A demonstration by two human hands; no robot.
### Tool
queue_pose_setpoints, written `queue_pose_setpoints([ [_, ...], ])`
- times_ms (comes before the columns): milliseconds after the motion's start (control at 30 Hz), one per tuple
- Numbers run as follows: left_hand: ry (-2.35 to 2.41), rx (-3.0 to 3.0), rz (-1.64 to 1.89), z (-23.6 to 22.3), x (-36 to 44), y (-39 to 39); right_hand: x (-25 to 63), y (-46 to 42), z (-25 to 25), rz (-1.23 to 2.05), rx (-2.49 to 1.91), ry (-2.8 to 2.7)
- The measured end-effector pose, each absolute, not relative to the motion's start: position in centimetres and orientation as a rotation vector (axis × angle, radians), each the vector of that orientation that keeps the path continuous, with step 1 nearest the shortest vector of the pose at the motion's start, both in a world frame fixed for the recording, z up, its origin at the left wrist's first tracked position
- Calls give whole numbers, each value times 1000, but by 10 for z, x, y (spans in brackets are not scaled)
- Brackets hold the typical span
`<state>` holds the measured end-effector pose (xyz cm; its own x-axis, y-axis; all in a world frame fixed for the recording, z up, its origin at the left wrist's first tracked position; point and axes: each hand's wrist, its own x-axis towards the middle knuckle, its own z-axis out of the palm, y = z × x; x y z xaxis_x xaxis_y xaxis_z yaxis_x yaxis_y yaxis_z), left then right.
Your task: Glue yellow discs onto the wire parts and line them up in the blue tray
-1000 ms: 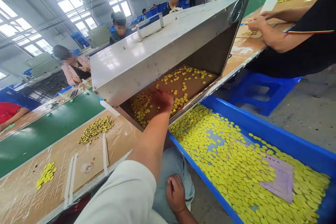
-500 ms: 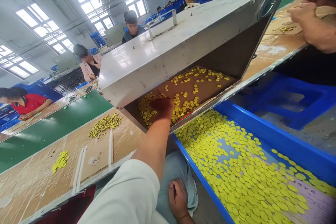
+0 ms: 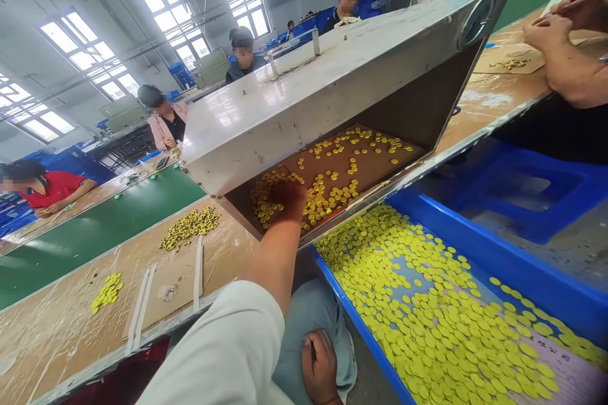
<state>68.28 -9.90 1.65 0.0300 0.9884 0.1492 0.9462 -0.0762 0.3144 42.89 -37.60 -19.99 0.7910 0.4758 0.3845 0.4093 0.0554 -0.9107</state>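
The left arm (image 3: 275, 259) stretches forward toward twelve o'clock, its left hand (image 3: 289, 197) reaching palm down. The right hand (image 3: 320, 367) sits low at six o'clock, loosely curled, well apart from the left.

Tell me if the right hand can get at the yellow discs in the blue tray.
Probably yes. The right hand rests beside the blue tray, and only a strip of floor and the low rim separate it from the yellow discs.
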Motion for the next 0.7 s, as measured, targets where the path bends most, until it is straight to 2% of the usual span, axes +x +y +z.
queue_pose_setpoints([
  [700,1917,2415,571,16,683,-101,428,-373,-203,6,-1561,-726],
])
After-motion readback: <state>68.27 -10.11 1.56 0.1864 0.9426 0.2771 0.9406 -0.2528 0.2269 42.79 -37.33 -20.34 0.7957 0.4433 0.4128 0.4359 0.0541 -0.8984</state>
